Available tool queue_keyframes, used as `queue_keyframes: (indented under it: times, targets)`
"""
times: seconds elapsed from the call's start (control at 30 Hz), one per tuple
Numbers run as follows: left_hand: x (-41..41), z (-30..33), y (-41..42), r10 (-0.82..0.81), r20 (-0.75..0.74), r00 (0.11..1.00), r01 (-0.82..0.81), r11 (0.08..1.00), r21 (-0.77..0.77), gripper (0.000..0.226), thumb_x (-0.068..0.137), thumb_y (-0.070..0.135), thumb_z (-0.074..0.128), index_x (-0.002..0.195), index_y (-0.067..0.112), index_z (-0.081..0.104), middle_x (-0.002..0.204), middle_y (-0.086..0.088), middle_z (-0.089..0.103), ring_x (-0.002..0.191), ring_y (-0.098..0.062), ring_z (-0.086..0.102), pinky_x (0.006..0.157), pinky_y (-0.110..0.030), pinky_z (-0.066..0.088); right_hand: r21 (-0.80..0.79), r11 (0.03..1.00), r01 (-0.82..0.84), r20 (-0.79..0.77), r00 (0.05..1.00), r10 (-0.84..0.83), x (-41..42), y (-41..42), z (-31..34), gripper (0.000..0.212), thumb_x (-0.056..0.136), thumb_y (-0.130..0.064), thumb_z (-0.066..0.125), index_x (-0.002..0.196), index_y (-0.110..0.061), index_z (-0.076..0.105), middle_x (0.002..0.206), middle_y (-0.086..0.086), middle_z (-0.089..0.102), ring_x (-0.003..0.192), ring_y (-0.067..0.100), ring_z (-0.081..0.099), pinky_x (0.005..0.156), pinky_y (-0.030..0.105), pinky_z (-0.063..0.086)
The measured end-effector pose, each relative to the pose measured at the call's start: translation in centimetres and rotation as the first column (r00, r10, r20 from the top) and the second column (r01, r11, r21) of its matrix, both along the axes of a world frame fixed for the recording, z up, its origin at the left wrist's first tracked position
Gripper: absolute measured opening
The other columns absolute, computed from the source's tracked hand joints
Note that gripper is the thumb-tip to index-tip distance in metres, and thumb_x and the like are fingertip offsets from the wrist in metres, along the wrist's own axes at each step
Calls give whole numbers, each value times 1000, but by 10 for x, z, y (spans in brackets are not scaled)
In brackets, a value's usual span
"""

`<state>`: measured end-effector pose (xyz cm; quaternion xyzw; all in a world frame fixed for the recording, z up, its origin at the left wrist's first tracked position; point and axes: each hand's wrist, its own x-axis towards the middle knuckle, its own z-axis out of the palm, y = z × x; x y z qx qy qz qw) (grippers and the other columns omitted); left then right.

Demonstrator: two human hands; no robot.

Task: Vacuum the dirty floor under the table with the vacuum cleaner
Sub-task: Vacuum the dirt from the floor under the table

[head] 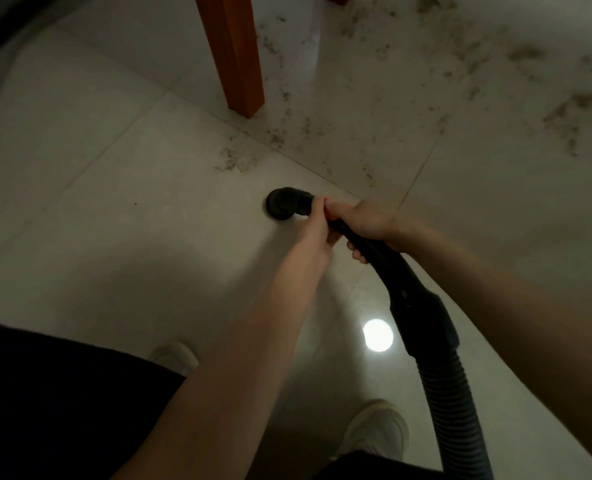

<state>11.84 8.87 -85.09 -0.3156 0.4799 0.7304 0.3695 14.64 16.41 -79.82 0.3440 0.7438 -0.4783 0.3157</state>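
while both hands closed round it, the vacuum cleaner's black nozzle [282, 205] sat mouth-down on the pale tiled floor [121, 188], short of the scattered dirt [239, 161] near the wooden table leg [234, 53]. the nozzle was a stubby round elbow, matt black, with a thin orange band showing between the hands. the left hand [317, 225] wrapped its grip round the tube just behind the nozzle; the right hand [367, 223], touching it, curled its grip round the black handle. behind that a ribbed black hose [453, 393] ran toward the lower right. more dirt speckled the tiles at upper right. two pale shoes [377, 427] stood below.
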Motion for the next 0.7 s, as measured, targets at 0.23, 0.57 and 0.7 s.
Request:
queue_keyframes:
  times: [0.23, 0.57, 0.7]
  targets:
    - [51, 25, 2, -48, 68, 997, 49, 999, -7, 38, 100, 33, 38, 121, 3, 50, 100, -11, 62, 98, -23, 62, 82, -27, 48, -13, 995, -104, 159, 982, 104, 33, 17, 7, 60, 94, -55, 43, 92, 1, 64, 57, 9, 54, 41, 16, 52, 42, 22, 47]
    - [85, 18, 14, -160, 167, 973, 160, 987, 13, 39, 102, 31, 34, 126, 3, 47, 101, -12, 57, 99, -22, 57, 91, -30, 46, -12, 999, -41, 222, 974, 43, 82, 32, 2, 62, 92, -57, 43, 99, 2, 59, 57, 9, 54, 42, 17, 52, 44, 24, 45]
    - [54, 17, 5, -130, 160, 979, 129, 992, 18, 39, 100, 31, 38, 129, 6, 46, 94, -11, 58, 82, -20, 59, 79, -30, 48, -10, 1000, -26, 138, 990, 27, 56, 19, 3, 57, 95, -53, 41, 93, 2, 57, 57, 9, 54, 41, 17, 51, 41, 23, 45]
